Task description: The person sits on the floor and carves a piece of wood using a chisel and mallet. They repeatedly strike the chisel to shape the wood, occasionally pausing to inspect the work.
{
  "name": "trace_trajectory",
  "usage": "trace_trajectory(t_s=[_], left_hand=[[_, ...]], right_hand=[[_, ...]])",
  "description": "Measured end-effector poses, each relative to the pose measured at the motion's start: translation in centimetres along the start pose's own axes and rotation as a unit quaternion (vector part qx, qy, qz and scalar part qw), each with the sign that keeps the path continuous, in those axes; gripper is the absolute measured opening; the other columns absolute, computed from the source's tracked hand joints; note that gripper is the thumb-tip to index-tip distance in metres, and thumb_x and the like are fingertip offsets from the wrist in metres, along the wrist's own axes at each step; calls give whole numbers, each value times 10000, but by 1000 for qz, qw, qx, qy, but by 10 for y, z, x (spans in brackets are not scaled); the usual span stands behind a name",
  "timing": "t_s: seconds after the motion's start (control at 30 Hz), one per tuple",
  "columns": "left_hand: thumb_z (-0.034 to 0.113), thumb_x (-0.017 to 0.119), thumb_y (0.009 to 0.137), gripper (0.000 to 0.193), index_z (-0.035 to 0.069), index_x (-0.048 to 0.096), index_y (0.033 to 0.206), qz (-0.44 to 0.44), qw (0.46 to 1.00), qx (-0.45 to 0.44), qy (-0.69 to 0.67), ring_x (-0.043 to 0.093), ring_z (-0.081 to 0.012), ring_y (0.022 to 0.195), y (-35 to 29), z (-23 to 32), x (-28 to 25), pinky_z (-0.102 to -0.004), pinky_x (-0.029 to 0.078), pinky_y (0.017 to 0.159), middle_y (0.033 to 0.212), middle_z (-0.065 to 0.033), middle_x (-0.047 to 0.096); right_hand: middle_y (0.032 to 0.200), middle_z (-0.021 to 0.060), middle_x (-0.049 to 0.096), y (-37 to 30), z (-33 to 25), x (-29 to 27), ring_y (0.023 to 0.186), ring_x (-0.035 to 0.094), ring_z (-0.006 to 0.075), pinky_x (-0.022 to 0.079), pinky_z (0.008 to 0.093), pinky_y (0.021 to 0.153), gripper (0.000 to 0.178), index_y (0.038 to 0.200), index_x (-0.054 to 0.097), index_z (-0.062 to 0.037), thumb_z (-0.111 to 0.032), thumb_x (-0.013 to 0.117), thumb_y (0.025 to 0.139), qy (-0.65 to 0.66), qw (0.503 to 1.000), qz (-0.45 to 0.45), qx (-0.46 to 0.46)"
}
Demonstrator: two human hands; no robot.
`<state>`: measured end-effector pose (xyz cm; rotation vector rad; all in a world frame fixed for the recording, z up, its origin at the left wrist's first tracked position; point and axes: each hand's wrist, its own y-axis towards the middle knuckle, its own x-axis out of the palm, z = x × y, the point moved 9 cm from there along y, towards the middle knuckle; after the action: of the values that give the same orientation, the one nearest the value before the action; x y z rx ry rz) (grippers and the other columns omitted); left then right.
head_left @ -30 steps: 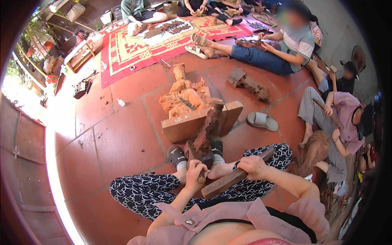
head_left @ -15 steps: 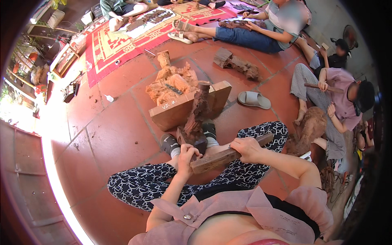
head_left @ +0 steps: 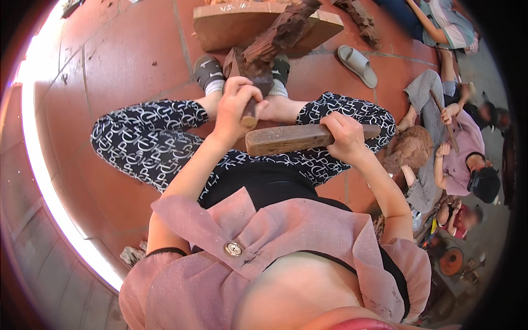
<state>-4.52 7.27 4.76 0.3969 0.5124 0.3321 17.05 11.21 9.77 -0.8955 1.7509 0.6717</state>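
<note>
**Chisel in left hand, wooden mallet in right, over the carving piece**

We see the left hand (head_left: 234, 107) wrapped shut around a wooden-handled chisel (head_left: 249, 114); fingers fully closed on the handle, only its butt end showing below the fist. Blade end is hidden behind the hand, so we can't tell whether it touches the wood.

Right hand (head_left: 344, 135) is clamped around a flat wooden mallet (head_left: 291, 139), gripping near its 3 o'clock end. Mallet lies roughly level, head pointing toward 9 o'clock, sitting just below the chisel butt. We can't tell if they touch.

Dark rough wood piece (head_left: 278, 38) sits at 12 o'clock from the left hand, tilted, leaning on a light wooden block (head_left: 220, 25). Feet in grey-black socks (head_left: 209, 71) flank it on both sides.

Legs in black-and-white patterned trousers (head_left: 148, 137) are crossed on the red tile floor (head_left: 121, 60). A grey sandal (head_left: 357, 65) lies at 2 o'clock. At 3 o'clock another person in a pink shirt (head_left: 467, 148) works with a stick-like tool.
</note>
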Motion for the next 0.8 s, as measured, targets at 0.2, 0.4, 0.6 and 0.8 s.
trace_trajectory(t_s=[0.2, 0.4, 0.6, 0.8], left_hand=[[72, 770, 734, 275, 75, 585, 937, -50, 998, -34, -34, 584, -334, 978, -25, -2, 29, -396, 515, 803, 1091, -143, 520], [65, 780, 727, 295, 74, 580, 944, -42, 999, -24, -10, 580, -347, 1002, -23, -10, 28, -405, 510, 817, 1127, -158, 522], [103, 803, 725, 292, 76, 598, 930, -61, 997, -48, -21, 591, -353, 971, -17, -20, 29, -411, 510, 790, 1093, -153, 546], [136, 814, 753, 222, 74, 635, 869, -46, 995, -70, -45, 621, -291, 952, -4, -26, 18, -366, 518, 753, 1029, -141, 582]], right_hand=[[852, 66, 595, 0, 0, 3, 755, 627, 294, 496, 383, 663, 397, 935, 613, -89, 8, 706, 561, -3, 1000, -13, -15], [848, 65, 603, 5, 2, 1, 746, 628, 289, 499, 380, 658, 392, 929, 616, -86, 7, 712, 560, 2, 1000, 0, -21], [838, 68, 604, 14, -2, -2, 746, 632, 286, 507, 380, 662, 389, 919, 610, -85, 5, 717, 556, 17, 999, 7, -39], [841, 74, 611, 24, -6, -10, 734, 647, 290, 525, 370, 647, 391, 913, 603, -87, -12, 733, 552, 58, 996, 33, -60]])
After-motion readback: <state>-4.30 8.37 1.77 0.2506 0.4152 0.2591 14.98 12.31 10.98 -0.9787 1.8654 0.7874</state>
